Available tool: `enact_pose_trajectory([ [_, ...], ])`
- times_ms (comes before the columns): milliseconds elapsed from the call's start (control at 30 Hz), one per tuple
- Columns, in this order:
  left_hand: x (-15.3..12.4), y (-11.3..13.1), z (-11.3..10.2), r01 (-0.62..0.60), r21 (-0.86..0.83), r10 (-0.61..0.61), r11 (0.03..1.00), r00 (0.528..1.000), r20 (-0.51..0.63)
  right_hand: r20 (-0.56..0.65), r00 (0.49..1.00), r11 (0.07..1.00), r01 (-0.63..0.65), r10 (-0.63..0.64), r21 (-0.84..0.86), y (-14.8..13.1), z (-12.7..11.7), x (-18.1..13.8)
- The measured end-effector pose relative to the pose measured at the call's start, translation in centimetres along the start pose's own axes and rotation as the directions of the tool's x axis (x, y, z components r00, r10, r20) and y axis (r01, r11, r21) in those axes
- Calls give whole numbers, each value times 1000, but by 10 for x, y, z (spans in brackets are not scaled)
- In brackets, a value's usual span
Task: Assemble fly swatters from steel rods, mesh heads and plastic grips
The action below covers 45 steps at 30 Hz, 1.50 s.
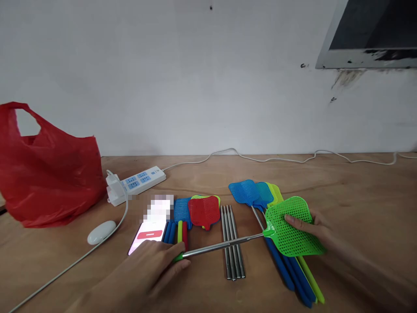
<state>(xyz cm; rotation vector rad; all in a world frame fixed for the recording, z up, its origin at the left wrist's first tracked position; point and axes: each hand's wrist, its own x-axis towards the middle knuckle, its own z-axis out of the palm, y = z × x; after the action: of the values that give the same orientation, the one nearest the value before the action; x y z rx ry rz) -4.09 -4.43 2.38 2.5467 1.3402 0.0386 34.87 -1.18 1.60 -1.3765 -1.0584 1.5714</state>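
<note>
A green fly swatter (pixel 295 228) with a metal telescopic rod spans between my hands, above the table. My left hand (pixel 159 265) is closed round its green handle end, most of which the fingers hide. My right hand (pixel 312 230) pinches the mesh head, thumb on top and the other fingers behind it. Under the rod lie several loose metal rods (pixel 232 256) side by side. Beyond my left hand are loose swatter heads, a red one (pixel 204 211) on top, and coloured handles (pixel 180 230). Beneath the green head rest assembled swatters with blue heads (pixel 244 192) and blue and yellow handles (pixel 298 274).
A lit phone (pixel 151 228) lies just beyond my left hand. Farther left are a white power strip (pixel 146 180), a white mouse-shaped object (pixel 101 232) by a cable, and a red plastic bag (pixel 55 174). Another cable (pixel 273 161) runs along the wall.
</note>
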Motion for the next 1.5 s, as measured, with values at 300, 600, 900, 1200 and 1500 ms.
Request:
enact_pose_trajectory([
  [300,12,7,6,-40,73,38,997,999,28,-11,999,999,37,-37,28,-5,17,-9],
  [600,36,26,8,-70,165,57,984,995,80,-120,988,995,95,-100,-44,2,25,-8],
  [900,54,43,3,-123,174,102,977,987,123,-74,995,994,66,-59,86,11,47,-12],
  [1200,43,35,4,-122,24,120,992,990,69,42,999,991,-13,7,136,-1,47,-14],
  [1500,29,16,1,-108,20,109,994,993,-37,-4,1000,997,-24,24,70,-15,32,-10],
])
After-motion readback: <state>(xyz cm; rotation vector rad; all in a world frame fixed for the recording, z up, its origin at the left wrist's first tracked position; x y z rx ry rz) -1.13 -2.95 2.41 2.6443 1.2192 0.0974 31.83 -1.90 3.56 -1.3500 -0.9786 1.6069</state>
